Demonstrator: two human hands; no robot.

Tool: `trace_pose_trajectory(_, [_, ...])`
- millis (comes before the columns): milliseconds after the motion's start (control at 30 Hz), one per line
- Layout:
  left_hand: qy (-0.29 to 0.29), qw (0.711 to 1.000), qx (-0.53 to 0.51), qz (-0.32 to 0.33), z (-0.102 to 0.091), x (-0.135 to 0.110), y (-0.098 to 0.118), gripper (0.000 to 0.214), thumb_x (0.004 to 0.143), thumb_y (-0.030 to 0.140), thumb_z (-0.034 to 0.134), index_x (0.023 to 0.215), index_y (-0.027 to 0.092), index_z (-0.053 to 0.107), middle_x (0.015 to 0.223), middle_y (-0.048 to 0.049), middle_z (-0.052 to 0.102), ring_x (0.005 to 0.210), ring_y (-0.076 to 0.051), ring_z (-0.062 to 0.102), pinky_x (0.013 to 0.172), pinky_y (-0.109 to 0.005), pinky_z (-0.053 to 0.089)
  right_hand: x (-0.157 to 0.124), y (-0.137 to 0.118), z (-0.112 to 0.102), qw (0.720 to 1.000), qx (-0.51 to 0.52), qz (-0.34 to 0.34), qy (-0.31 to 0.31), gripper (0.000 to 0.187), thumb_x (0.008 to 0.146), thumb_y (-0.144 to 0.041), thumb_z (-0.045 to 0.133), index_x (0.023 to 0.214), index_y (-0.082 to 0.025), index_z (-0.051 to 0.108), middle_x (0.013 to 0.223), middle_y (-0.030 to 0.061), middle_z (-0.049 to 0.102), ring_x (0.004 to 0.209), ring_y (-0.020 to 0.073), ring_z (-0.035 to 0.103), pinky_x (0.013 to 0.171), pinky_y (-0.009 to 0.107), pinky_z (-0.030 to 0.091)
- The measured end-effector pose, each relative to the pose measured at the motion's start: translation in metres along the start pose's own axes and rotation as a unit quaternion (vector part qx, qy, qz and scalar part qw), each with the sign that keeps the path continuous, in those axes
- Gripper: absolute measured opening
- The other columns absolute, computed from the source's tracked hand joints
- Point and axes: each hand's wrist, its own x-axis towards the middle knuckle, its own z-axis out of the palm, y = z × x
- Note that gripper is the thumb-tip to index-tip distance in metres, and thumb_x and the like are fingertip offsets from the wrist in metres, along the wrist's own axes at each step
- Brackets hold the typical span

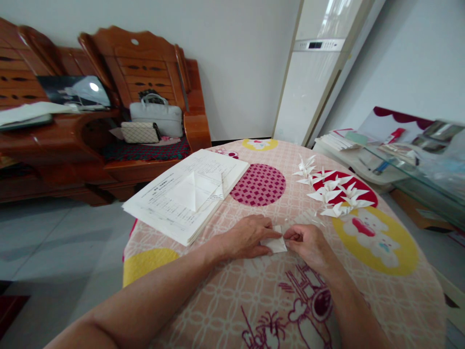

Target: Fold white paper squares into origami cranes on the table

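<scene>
A small folded square of white paper (275,245) lies on the patterned tablecloth between my two hands. My left hand (249,237) rests on its left side, thumb and fingers holding it against the table. At the right corner of the paper, my right hand (307,245) pinches the edge between thumb and fingertips, its other fingers curled in. Several folded white paper cranes (327,193) stand in a group beyond my right hand. To the left, folded white paper pieces (195,191) lie on a stack of printed sheets (156,206).
The round table (218,300) has a tablecloth with coloured circles. A wooden chair (145,63) holding a light handbag (156,116) stands behind on the left. A tall white cabinet-like appliance (308,82) is at the back. On the right, a glass-edged surface (410,169) carries clutter.
</scene>
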Motion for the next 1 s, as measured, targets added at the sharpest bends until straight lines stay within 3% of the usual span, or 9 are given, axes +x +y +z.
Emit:
trace_pose_trajectory(167, [0.002,1.0,-0.017,-0.008,-0.002,0.0,0.0,0.048,0.081,0.04,0.068,0.126,0.026,0.057,0.101,-0.0062,0.06,0.093,-0.022,0.058,0.079,-0.03,0.044,-0.004,-0.003,-0.005,0.999,-0.032,-0.022,-0.035,0.016,0.074,-0.022,0.054,0.065,-0.016,0.066,0.058,0.0,0.064,0.053,0.0134,0.055,0.05,0.023,0.035])
trace_pose_trajectory(633, [0.011,1.0,-0.019,-0.001,0.005,0.0,-0.001,0.05,0.08,0.046,0.067,0.125,0.025,0.058,0.102,-0.0069,0.059,0.095,-0.022,0.057,0.082,-0.031,0.044,-0.005,-0.005,-0.001,0.999,-0.035,-0.004,-0.04,0.007,0.067,-0.015,0.055,0.066,-0.017,0.062,0.057,-0.0002,0.06,0.053,0.0127,0.053,0.048,0.021,0.033])
trace_pose_trajectory(833, [0.018,0.998,-0.06,-0.03,0.004,0.003,0.006,0.046,0.08,0.045,0.066,0.12,0.021,0.063,0.097,-0.007,0.06,0.091,-0.022,0.058,0.079,-0.029,0.045,-0.005,-0.005,-0.003,0.999,-0.018,0.018,-0.046,0.005,0.066,-0.016,0.057,0.066,-0.017,0.062,0.055,-0.0015,0.058,0.049,0.0118,0.05,0.046,0.021,0.032])
trace_pose_trajectory(1000, [0.016,0.994,-0.092,-0.048,0.0,0.004,0.01,0.042,0.082,0.041,0.064,0.118,0.02,0.064,0.092,-0.0053,0.059,0.081,-0.018,0.058,0.069,-0.025,0.044,-0.004,-0.001,-0.003,0.998,-0.005,0.009,-0.057,0.013,0.073,-0.02,0.051,0.066,-0.017,0.062,0.054,-0.0006,0.059,0.048,0.0123,0.05,0.047,0.022,0.034])
